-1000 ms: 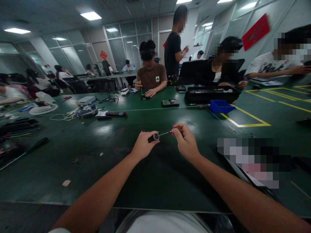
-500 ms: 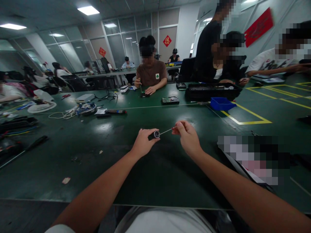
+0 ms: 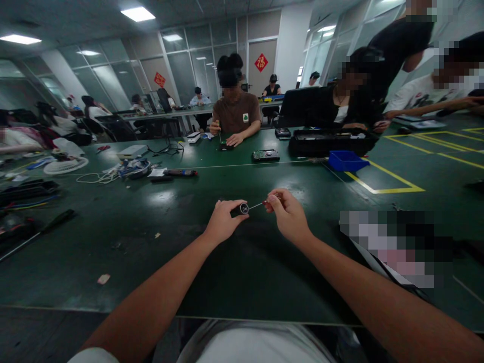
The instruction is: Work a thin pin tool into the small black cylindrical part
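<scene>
The left hand (image 3: 222, 222) holds a small dark cylinder (image 3: 243, 208) over the near middle of the green surface (image 3: 264, 282). Its grip is closed on the cylinder, with thumb below and fingers above, and the round, silver-rimmed end faces toward the camera and slightly right. The right hand (image 3: 290, 217), just to the right, has its grip closed on the reddish handle of a thin screwdriver (image 3: 257, 205). The metal shaft slants down and left to the cylinder's rimmed end; whether the tip touches anything inside is too small to tell. Both forearms reach in from the near edge.

Farther out, a hard drive (image 3: 265, 155) lies flat near the middle. To its right are a long black housing (image 3: 330, 144) and, on the near side of that, a blue bin (image 3: 347, 161) beside yellow tape (image 3: 397, 189). At the far side, a person in a brown shirt (image 3: 236, 116) holds an upright tool in one hand and rests the other on the surface, by a small dark part (image 3: 226, 147).

On the left are a bundle of cables (image 3: 134, 169), a white round fan-like part (image 3: 65, 165) and, nearer, a long screwdriver with a black handle (image 3: 58, 221). A small pale scrap (image 3: 103, 279) lies near the left forearm. On the right lies a blurred, flat, pale object (image 3: 389, 252).
</scene>
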